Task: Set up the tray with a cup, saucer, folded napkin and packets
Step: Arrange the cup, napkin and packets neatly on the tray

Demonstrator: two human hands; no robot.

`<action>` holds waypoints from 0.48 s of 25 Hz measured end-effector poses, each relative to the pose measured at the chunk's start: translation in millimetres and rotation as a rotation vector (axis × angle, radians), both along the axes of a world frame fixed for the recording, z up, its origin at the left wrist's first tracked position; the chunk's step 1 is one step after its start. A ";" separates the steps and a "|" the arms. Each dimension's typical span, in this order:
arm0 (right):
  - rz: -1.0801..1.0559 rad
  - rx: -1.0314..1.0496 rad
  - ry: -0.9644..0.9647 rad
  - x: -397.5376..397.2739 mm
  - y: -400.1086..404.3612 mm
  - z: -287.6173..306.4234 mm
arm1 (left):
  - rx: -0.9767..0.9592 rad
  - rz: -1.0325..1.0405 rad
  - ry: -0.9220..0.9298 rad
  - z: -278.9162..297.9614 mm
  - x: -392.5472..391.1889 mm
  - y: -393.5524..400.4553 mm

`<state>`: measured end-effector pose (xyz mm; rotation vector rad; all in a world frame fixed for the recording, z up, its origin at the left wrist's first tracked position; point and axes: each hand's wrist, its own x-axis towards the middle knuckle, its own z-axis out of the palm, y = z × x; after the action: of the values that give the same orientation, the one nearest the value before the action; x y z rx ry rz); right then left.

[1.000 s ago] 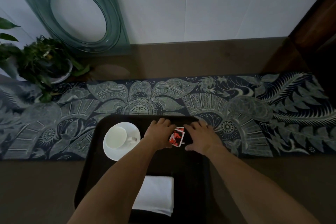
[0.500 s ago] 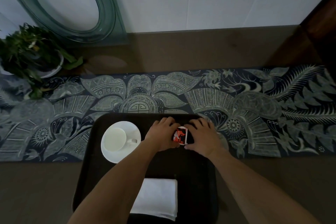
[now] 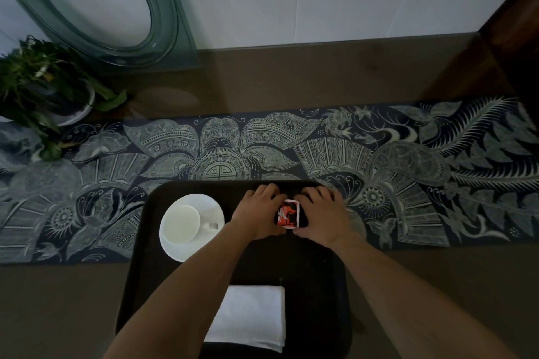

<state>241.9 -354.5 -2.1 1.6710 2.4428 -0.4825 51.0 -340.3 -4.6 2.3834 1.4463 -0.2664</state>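
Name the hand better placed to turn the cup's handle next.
Probably left: the left hand is beside the saucer, nearer the cup handle; the right hand is beyond the packets.

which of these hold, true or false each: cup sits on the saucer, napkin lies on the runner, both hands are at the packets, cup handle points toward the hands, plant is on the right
1. The cup sits on the saucer. True.
2. The napkin lies on the runner. False: it lies on the tray, at its near end.
3. Both hands are at the packets. True: the left hand and right hand flank them.
4. The cup handle points toward the hands. True.
5. The plant is on the right. False: it is at far left.
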 end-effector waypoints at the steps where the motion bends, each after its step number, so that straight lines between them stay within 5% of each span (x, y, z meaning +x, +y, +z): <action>1: 0.013 0.002 -0.010 0.6 0.7 0.4 | 0.000 -0.007 -0.002 0.6 0.1 1.3; 12: 0.077 -0.010 -0.023 -6.7 3.9 4.8 | 0.008 -0.067 0.015 2.4 1.3 4.3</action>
<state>235.2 -350.6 2.7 1.5633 2.4729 -0.4624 52.3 -336.0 -2.2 2.4448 1.3776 -0.2961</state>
